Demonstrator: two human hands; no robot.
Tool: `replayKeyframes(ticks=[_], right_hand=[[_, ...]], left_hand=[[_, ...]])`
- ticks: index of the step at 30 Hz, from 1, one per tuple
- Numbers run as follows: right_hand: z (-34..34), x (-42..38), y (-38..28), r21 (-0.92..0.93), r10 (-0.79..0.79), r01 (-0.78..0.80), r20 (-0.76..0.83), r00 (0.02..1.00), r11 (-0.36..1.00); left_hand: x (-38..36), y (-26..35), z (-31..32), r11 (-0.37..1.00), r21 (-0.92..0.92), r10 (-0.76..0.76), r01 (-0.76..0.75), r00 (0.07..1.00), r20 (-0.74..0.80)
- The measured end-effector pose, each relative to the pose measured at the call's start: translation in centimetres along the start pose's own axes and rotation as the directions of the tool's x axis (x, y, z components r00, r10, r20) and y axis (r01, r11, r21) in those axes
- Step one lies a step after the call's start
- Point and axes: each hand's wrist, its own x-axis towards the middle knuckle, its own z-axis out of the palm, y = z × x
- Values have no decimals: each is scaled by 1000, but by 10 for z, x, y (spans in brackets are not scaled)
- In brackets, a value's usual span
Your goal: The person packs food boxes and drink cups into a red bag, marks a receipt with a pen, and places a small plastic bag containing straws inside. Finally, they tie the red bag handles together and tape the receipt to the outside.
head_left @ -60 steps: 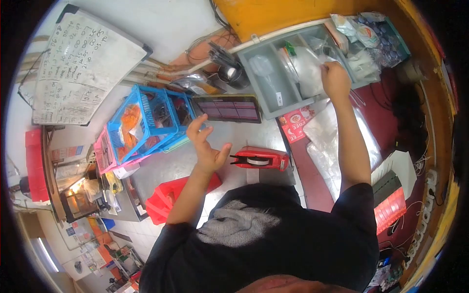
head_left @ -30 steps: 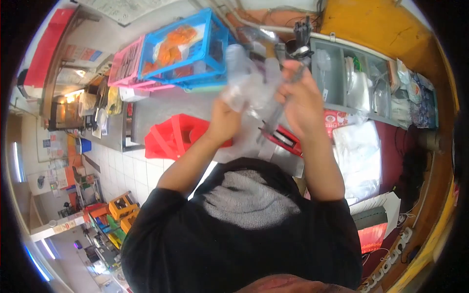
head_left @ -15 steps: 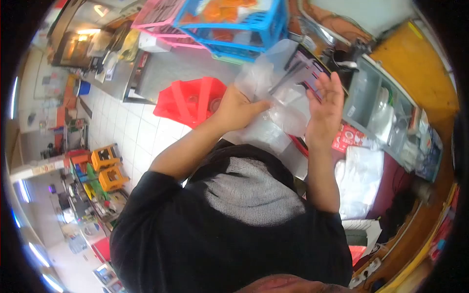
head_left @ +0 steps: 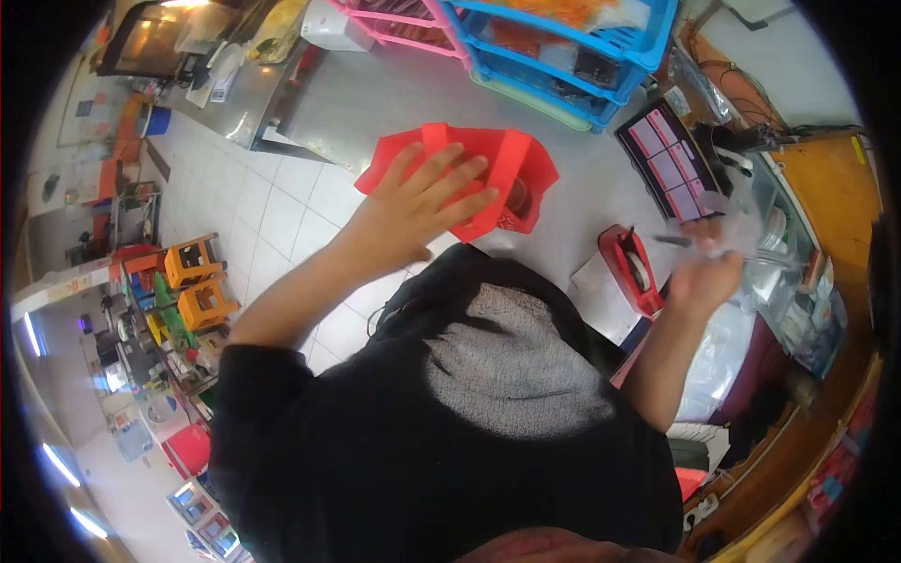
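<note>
My left hand point(head_left: 422, 202) lies with spread fingers on the near side of a red carrier bag point(head_left: 535, 174) with two strap handles. Inside the bag's opening, a round container point(head_left: 518, 197) partly shows. My right hand point(head_left: 704, 277) is closed around a crumpled clear plastic bag point(head_left: 737, 230), over the right side of the counter. A dark, thin stick-like item point(head_left: 671, 241) pokes out beside these fingers; motion blur hides its kind. Just left of that hand is a red tape dispenser point(head_left: 629, 267).
A tablet screen point(head_left: 664, 155) stands behind my right hand. Blue stacked baskets point(head_left: 572, 70) and a pink basket point(head_left: 404, 23) line the back of the metal counter point(head_left: 347, 98). A grey divided bin point(head_left: 788, 197) sits at the right, with white plastic bags point(head_left: 718, 357) nearer me.
My left hand has let go of the clear plastic and moved left onto the red bag. My right hand has closed on the plastic and carried it right. The view has shifted, uncovering the tape dispenser.
</note>
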Motion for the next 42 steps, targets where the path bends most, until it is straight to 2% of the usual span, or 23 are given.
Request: replayKeyframes(ticks=[2, 6, 9, 11, 13, 15, 16, 18, 19, 20, 21, 24, 26, 27, 29, 30, 32, 33, 34, 36, 38, 40, 42], right_hand=[[34, -7, -22, 4, 31, -31, -67, 997, 1000], [47, -14, -25, -82, 6, -20, -169, 986, 996], [66, -24, -9, -198, -33, -36, -332, 943, 980], [79, -22, -3, 26, 72, -75, 83, 994, 997], [106, -9, 18, 202, 68, -166, 418, 906, 965], [172, -2, 54, 50, 109, -183, 641, 760, 982], [199, 3, 75, -159, 224, -158, 657, 720, 975], [231, 6, 123, -682, 559, -94, 504, 659, 725], [240, 8, 146, -848, 646, 50, 439, 624, 528], [246, 13, 172, -858, 612, 438, 502, 611, 267], [226, 18, 197, -786, 501, 615, 559, 661, 65], [199, 22, 209, -712, 570, 667, 463, 679, -217], [202, 19, 211, -644, 657, 688, 365, 660, -335], [203, 17, 212, -601, 693, 698, 309, 651, -388], [205, 15, 215, -958, 596, 256, 130, 792, -132], [205, 15, 216, -999, 569, -9, 10, 822, 30], [193, 25, 212, -964, 653, 258, 153, 742, -67], [188, 31, 208, -915, 698, 390, 213, 684, -103], [187, 31, 204, -936, 726, 350, 218, 652, -34], [184, 28, 197, -963, 776, 249, 234, 586, 103], [129, 44, 215, -922, 889, -355, -29, 457, 152], [152, 45, 215, -950, 892, -306, -83, 445, 65], [200, 36, 212, -914, 807, 368, 85, 585, -170]], left_hand=[[-18, -22, 45, 960, 269, 95, -83, 995, -30], [-16, -52, 56, 968, 14, 250, -251, 952, -175], [5, -74, 31, 956, -247, 41, -155, 910, -413], [31, -122, 18, 865, -465, -79, -189, 863, -498], [62, -157, 4, 817, -576, -282, 18, 884, -373], [108, -193, 14, 795, -606, -194, -9, 943, -269], [125, -200, 19, 763, -645, -218, 45, 957, -192], [148, -212, 24, 702, -695, -257, 158, 965, -40], [145, -213, 24, 673, -718, -290, 179, 956, -33], [136, -211, 23, 640, -742, -322, 202, 946, -21], [124, -207, 22, 603, -765, -356, 224, 934, -7], [80, -191, 25, 481, -829, -446, 287, 893, 50], [48, -176, 60, 696, -717, -336, 27, 896, -292], [42, -170, 79, 664, -747, -266, 13, 939, -220], [33, -159, 114, 590, -807, -115, 4, 990, -79], [31, -162, 129, 605, -796, -102, -16, 990, -98], [30, -174, 151, 637, -768, -70, -63, 988, -138], [28, -175, 147, 617, -787, -131, 4, 987, -98], [25, -175, 137, 592, -803, -192, 72, 980, -54], [22, -176, 128, 577, -791, -301, 202, 953, 24], [25, -175, 126, 599, -733, -401, 323, 913, 75], [26, -168, 125, 547, -804, -474, 233, 878, -68], [26, -159, 128, 493, -855, -524, 163, 839, -143]])
